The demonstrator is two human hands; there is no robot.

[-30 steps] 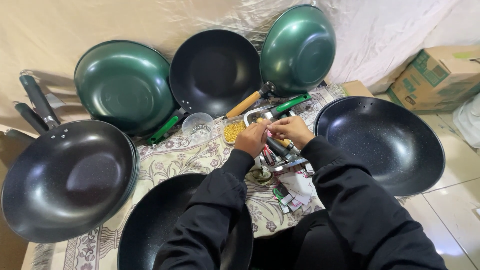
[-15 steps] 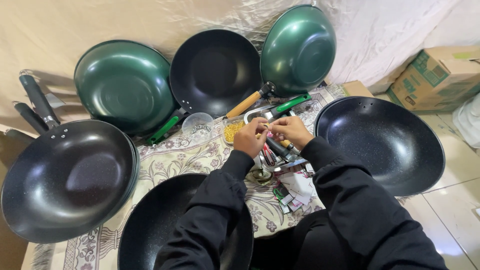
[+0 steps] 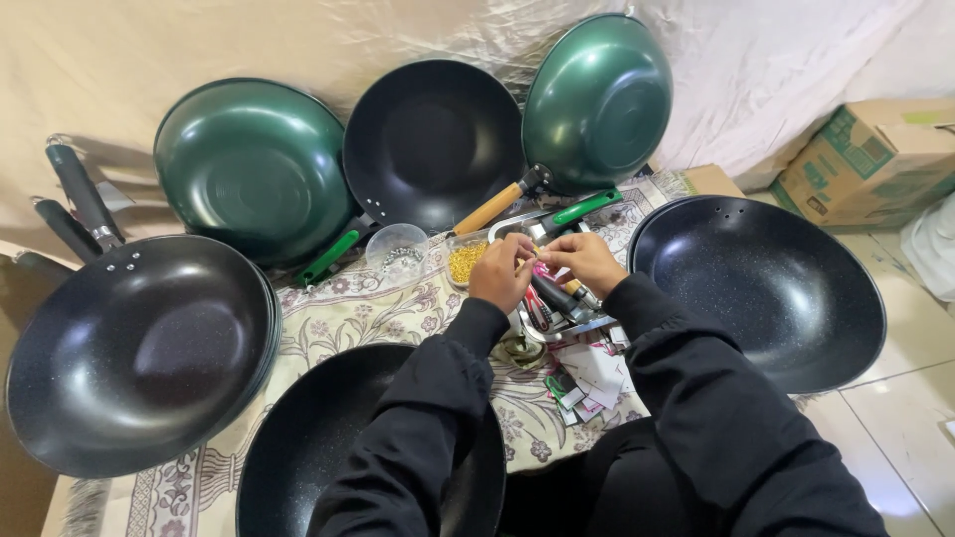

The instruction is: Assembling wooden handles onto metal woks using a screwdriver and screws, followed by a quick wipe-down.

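I see my left hand [image 3: 500, 273] and right hand [image 3: 587, 261] bare, no gloves or rings showing. Both arms wear long black sleeves [image 3: 696, 398], loosely creased, cuffs at the wrists.

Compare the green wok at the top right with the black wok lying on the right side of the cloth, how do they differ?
The green wok has a glossy, plain green inside; the black wok is dark and speckled. The green wok stands tilted up on edge against the draped sheet, while the black wok lies flat, bowl up. The green wok shows a wooden-coloured handle; no handle shows on the black wok, only rivet holes near its rim. Both are round and deep.
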